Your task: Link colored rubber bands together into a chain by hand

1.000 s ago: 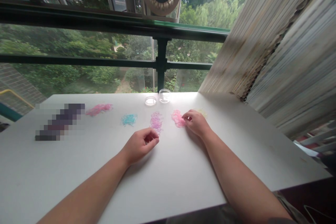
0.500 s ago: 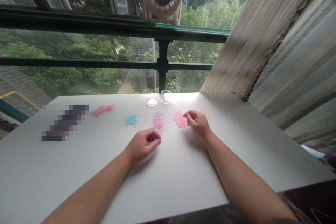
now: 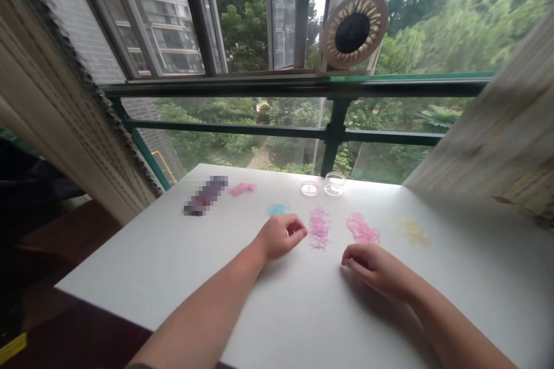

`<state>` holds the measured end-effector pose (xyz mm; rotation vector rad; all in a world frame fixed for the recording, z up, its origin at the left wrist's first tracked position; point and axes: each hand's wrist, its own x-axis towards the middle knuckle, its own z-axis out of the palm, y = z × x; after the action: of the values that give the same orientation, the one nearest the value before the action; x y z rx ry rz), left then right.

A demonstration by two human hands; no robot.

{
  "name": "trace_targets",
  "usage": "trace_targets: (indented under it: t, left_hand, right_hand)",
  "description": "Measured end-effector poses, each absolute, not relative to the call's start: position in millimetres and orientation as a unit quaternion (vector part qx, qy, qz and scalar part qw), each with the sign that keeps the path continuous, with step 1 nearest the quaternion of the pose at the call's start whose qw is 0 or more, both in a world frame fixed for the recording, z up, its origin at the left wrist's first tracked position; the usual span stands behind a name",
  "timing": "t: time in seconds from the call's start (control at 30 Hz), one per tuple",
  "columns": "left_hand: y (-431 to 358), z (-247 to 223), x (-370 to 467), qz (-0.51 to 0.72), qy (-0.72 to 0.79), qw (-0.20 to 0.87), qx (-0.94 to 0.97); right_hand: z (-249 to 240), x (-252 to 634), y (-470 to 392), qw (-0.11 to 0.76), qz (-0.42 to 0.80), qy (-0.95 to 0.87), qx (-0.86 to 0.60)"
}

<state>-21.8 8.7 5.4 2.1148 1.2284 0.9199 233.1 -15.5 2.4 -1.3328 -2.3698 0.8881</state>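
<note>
1. Head view, left side: the left hand (image 3: 279,237) is held curled between the blue pile (image 3: 278,209) and the purple pile (image 3: 319,229) on the desk (image 3: 281,311). Its grip is rounded; whether anything thin is pinched cannot be told.
2. Head view, right side: the right hand (image 3: 374,266) is curled just in front of the pink pile (image 3: 362,226); whether its grip is pressed together cannot be told.
3. Head view, risks: strands might be dragged into neighbouring colours by a brushing knuckle, since the piles are loosely spread. If the fan-like device (image 3: 352,33) were run, light strands could be scattered.
</note>
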Motion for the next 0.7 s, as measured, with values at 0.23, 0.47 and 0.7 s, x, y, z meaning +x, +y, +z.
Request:
trace_targets:
  t: [0.23, 0.47, 0.7]
  left_hand:
    - [51.6, 7.5, -98.2, 0.33, 0.701, 0.096, 0.625]
    - [63.2, -9.0, -137.5, 0.245, 0.798, 0.058, 0.547]
    - [61.1, -10.0, -129.5, 0.177, 0.81, 0.052, 0.557]
  right_hand:
    - [-0.2, 237.4, -8.3, 0.184, 0.339, -0.801, -0.458]
    - [-1.9, 238.8, -6.0, 0.209, 0.365, -0.781, -0.461]
    - [-1.5, 236.9, -6.2, 0.2, 0.347, -0.79, -0.464]
